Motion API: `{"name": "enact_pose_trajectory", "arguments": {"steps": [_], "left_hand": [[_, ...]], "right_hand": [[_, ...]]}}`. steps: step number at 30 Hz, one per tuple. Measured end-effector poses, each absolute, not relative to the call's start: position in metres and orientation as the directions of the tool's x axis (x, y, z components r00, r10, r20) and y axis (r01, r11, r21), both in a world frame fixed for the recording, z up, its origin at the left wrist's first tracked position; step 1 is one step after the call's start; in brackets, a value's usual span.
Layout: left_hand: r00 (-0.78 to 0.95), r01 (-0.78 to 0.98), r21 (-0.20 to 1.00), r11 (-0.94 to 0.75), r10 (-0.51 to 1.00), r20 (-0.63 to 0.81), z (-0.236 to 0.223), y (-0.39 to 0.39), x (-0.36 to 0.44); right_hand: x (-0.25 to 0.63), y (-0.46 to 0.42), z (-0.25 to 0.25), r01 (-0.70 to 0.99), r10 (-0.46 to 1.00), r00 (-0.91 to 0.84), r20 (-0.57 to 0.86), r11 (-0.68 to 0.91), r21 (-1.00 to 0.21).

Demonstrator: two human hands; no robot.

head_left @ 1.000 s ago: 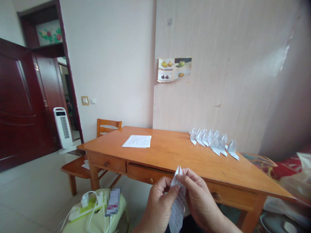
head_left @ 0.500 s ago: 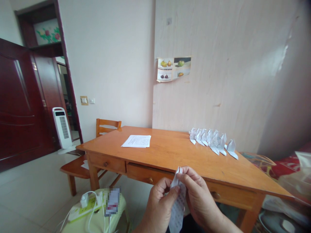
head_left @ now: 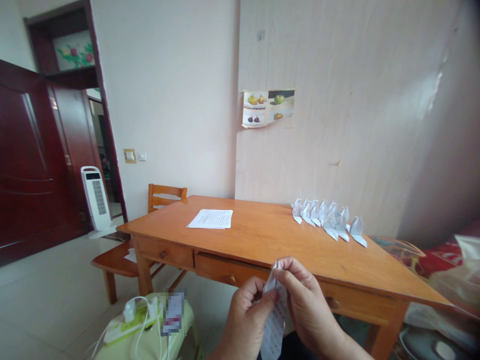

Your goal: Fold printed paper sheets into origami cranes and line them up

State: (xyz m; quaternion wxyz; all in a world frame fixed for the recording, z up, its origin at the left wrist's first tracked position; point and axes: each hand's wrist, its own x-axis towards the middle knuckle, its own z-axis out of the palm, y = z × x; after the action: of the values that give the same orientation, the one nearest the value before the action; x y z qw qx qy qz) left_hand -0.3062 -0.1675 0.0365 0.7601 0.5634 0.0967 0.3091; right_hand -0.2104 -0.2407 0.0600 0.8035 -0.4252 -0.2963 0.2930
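A narrow folded strip of printed paper (head_left: 273, 332) stands upright between my two hands, in front of the table's near edge. My left hand (head_left: 247, 310) grips it from the left, thumb pressed across its face. Near its pointed top, my right hand (head_left: 303, 295) pinches the paper between thumb and fingers. The back of the strip and some of my fingertips are hidden. Several folded paper pieces (head_left: 330, 220) with pointed tips stand in rows at the table's far right. A stack of printed sheets (head_left: 210, 218) lies on the table's left half.
The wooden table (head_left: 258, 230) has drawers along its front. At lower left, a pale green stool (head_left: 183, 330) bears a power strip (head_left: 127, 325), white cables and a blurred-out item. A bench (head_left: 116, 262) and a chair (head_left: 167, 192) are at left; bags (head_left: 446, 260) lie at right.
The two points at the paper's top have come closer together under my right fingers. Both hands stay in almost the same place.
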Motion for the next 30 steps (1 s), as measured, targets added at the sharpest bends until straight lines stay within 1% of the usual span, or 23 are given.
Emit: {"name": "enact_pose_trajectory", "arguments": {"steps": [9,15,21,30], "left_hand": [[0.788,-0.342,0.928,0.150,0.583,0.196,0.030,-0.165,-0.305],[0.796,-0.332,0.932,0.145,0.573,0.194,0.027,-0.164,-0.305],[0.792,-0.337,0.935,0.114,0.572,0.215,0.026,-0.163,-0.304],[0.800,-0.328,0.936,0.129,0.565,0.203,0.023,-0.165,-0.306]], "right_hand": [[-0.206,-0.240,0.058,-0.104,0.685,0.681,0.259,0.441,-0.892],[-0.204,-0.240,0.058,-0.106,0.699,0.673,0.243,0.416,-0.903],[-0.205,-0.241,0.058,-0.030,0.660,0.694,0.288,0.425,-0.905],[-0.200,-0.239,0.057,0.044,0.631,0.711,0.311,0.401,-0.915]]}}
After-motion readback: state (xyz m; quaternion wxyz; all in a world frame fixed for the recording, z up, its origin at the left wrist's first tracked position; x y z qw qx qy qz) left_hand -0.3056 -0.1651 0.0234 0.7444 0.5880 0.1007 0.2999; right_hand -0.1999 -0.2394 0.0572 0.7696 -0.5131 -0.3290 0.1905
